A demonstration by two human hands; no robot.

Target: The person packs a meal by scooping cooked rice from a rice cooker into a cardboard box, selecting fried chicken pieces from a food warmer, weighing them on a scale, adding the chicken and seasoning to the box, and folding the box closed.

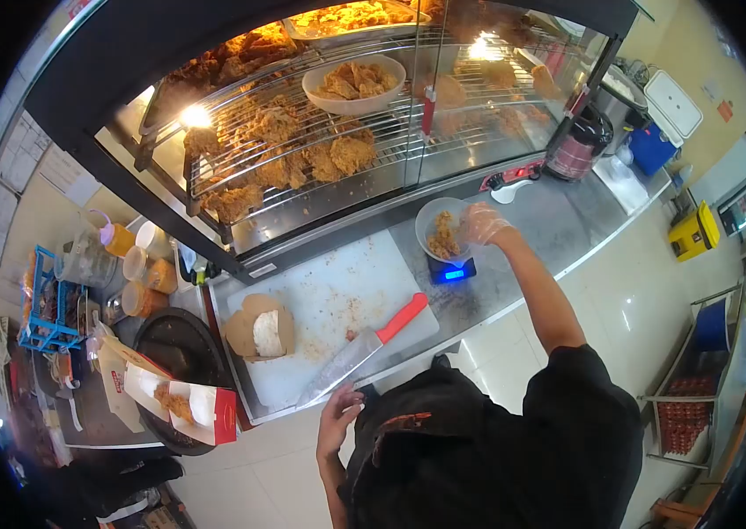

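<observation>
Bowl (424, 220) hides most of scale (454, 271); blue readout too blurry to read. R hand (481, 223), clear-gloved, bends at bowl's rim; fingertips unclear, can't tell if gripping. L hand (338, 417) half-curled nr knife (344, 365); can't tell if holding anything. Bowl's pale, round, w/ golden-brown bits (444, 236), above desk (558, 212).

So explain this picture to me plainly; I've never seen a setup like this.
No machine does this work: a person works by hand. The only picture comes from a camera worn on the head, looking forward and down. The gloved right hand is at the rim of a bowl of fried pieces on a scale. The left hand is by the counter's edge. Whether either grips anything is unclear. On the board lie a knife and an open box. Beyond stands a warmer with chicken.
</observation>
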